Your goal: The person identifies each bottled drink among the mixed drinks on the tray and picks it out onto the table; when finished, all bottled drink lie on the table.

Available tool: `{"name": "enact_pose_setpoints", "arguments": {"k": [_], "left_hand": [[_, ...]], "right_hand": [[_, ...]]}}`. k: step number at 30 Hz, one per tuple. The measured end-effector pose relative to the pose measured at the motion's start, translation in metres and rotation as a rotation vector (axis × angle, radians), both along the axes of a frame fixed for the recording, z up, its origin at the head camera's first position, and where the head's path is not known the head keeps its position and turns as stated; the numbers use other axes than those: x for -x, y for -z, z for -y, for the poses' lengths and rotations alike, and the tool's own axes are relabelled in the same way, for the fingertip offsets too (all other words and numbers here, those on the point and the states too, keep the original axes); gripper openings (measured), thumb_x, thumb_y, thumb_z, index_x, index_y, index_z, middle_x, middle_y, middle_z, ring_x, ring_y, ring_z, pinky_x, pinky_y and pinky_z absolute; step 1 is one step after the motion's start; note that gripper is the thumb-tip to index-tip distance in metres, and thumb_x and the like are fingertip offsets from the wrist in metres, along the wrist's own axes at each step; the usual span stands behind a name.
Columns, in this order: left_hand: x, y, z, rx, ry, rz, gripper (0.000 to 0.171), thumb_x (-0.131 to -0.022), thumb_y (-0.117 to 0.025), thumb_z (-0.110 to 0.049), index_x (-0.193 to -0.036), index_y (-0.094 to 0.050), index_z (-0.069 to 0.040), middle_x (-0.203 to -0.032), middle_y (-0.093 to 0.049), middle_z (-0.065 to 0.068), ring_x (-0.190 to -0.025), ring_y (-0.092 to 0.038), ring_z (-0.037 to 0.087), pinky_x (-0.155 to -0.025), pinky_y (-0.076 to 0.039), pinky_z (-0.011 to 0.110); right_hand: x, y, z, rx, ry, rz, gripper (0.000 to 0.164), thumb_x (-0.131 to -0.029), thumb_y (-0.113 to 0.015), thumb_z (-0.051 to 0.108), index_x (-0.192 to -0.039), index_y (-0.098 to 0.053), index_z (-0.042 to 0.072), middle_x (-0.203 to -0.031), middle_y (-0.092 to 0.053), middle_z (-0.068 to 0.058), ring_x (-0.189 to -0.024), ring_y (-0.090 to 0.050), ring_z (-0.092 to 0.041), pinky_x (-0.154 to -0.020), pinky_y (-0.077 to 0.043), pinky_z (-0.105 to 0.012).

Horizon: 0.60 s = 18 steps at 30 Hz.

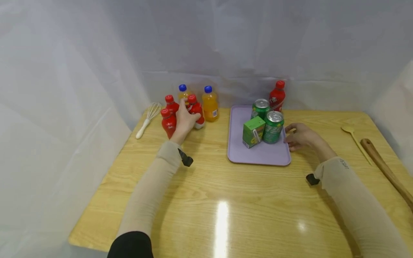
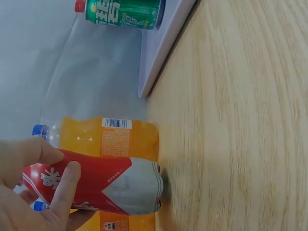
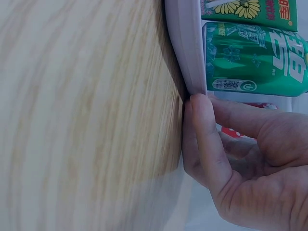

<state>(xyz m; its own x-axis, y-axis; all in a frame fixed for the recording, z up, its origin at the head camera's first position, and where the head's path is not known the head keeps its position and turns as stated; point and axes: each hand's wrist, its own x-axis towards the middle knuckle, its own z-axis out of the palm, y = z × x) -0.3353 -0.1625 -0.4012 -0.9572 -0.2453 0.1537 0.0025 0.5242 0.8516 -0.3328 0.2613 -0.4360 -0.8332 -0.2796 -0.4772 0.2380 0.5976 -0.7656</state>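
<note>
My left hand point(image 1: 183, 123) grips a red bottle point(image 2: 103, 183) with a pale base, its thumb and fingers around the upper part. The bottle leans slightly; whether its base touches the table I cannot tell. Two more red bottles point(image 1: 169, 123) stand left of that hand, and two orange drink bottles point(image 1: 210, 104) with blue caps stand behind. At the right edge of a lilac tray point(image 1: 237, 154), my right hand point(image 1: 302, 137) pinches the rim between thumb and fingers. On the tray are two green cans point(image 1: 273, 129), a green drink carton point(image 1: 252, 133) and another red bottle point(image 1: 277, 96) at the back.
A whisk point(image 1: 146, 122) lies at the table's left edge. On the right lie a yellow spoon point(image 1: 356, 143) and a long wooden utensil point(image 1: 384, 166). White sheeting point(image 1: 206, 43) hangs behind the wooden table point(image 1: 193, 200).
</note>
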Motion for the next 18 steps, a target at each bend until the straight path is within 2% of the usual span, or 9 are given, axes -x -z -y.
{"name": "enact_pose_setpoints", "arguments": {"k": [8, 12, 18], "left_hand": [[-0.0007, 0.0046, 0.0000, 0.020, -0.002, -0.004, 0.064, -0.084, -0.068, -0.006, -0.138, -0.035, -0.015, -0.142, -0.051, 0.012, -0.127, -0.053, 0.030, -0.103, -0.050, 0.047], [0.0000, 0.0031, 0.0018, 0.063, 0.004, -0.004, 0.063, -0.085, -0.067, -0.007, -0.138, -0.034, -0.013, -0.140, -0.052, 0.015, -0.126, -0.054, 0.030, -0.103, -0.050, 0.047], [0.0008, 0.0007, 0.0021, 0.141, 0.040, 0.035, 0.064, -0.087, -0.065, -0.007, -0.140, -0.028, -0.012, -0.139, -0.051, 0.021, -0.124, -0.055, 0.034, -0.101, -0.050, 0.048]], "right_hand": [[-0.0020, -0.0030, 0.0031, -0.010, -0.009, -0.013, 0.059, -0.094, -0.059, 0.007, -0.143, -0.028, -0.006, -0.109, -0.050, -0.022, -0.077, -0.064, -0.017, -0.072, -0.061, -0.032], [-0.0014, -0.0036, 0.0051, -0.026, -0.010, -0.024, 0.059, -0.093, -0.058, 0.007, -0.142, -0.029, -0.007, -0.112, -0.048, -0.024, -0.078, -0.064, -0.016, -0.072, -0.061, -0.031], [-0.0002, -0.0010, 0.0031, -0.015, -0.001, -0.028, 0.059, -0.093, -0.059, 0.006, -0.142, -0.029, -0.007, -0.109, -0.048, -0.022, -0.075, -0.064, -0.015, -0.070, -0.061, -0.032]]}}
